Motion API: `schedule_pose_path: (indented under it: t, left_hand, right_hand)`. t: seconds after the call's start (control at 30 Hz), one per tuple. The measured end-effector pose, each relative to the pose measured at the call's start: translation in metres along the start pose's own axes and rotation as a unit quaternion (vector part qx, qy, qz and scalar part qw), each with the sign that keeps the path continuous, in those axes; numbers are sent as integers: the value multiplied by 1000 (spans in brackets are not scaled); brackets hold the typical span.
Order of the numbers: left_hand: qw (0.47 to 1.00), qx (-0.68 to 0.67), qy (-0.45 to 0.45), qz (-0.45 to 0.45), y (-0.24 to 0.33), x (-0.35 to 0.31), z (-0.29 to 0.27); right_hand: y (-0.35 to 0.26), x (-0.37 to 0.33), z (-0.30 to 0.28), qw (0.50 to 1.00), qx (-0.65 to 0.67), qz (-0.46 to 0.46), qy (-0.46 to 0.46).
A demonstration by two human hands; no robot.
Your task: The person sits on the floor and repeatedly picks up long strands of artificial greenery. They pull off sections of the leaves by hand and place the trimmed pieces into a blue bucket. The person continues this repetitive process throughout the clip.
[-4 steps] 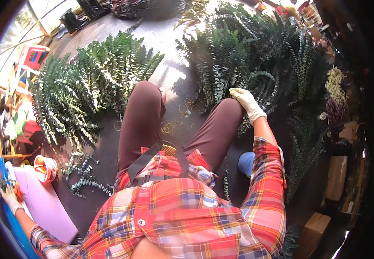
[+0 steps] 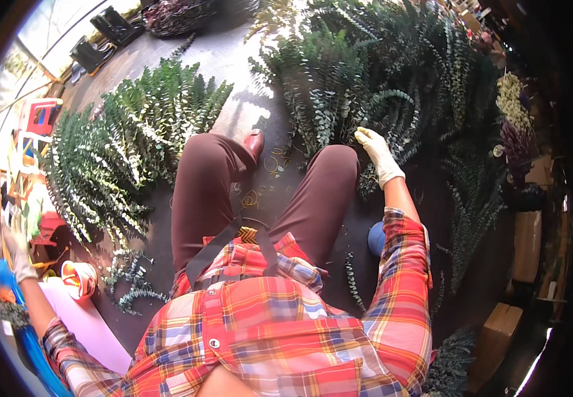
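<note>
My right hand (image 2: 379,157) wears a pale glove and hovers just beyond my right knee, beside the big pile of green eucalyptus branches (image 2: 319,86). Its fingers are pressed together; whatever they hold, if anything, is too small to name. My left hand (image 2: 19,251), also gloved, reaches out at the far left and is smeared by motion. Near it are a long bright blue object (image 2: 35,344) and a lilac panel (image 2: 88,314). A second eucalyptus pile (image 2: 134,132) lies beyond my left knee.
Yellow rubber bands (image 2: 250,198) lie scattered on the dark floor between my legs. A blue round container (image 2: 376,238) stands by my right forearm. Cardboard boxes (image 2: 528,245) line the right side. Black boots (image 2: 88,54) stand at the far left. Loose sprigs (image 2: 131,281) lie left.
My left hand has moved forward, away from the orange thing by the blue object. My knees have shifted slightly, and a reddish shoe shows more. My right hand keeps its closed pose.
</note>
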State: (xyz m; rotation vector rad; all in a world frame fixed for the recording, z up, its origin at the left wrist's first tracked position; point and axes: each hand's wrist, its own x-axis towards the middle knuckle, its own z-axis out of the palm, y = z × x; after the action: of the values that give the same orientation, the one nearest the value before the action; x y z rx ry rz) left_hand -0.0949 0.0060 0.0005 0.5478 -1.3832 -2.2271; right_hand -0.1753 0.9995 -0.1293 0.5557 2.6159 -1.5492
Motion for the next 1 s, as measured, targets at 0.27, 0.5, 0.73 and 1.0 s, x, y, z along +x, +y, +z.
schedule_pose_path:
  t: [0.27,0.5,0.73,1.0]
  left_hand:
    - [876,220,-377,-204,-291,-55,505]
    - [699,302,-483,-433,-504,-128,579]
    - [722,327,-372,-483,-616,-148,586]
    - [793,227,-330,-460,-664,-151,639]
  right_hand:
    - [65,-32,-14,973,126,158,107]
    - [98,3,-35,972,47,206,99]
    - [76,109,-37,984,-107,139,41]
    - [88,245,27,945,-278,-101,138]
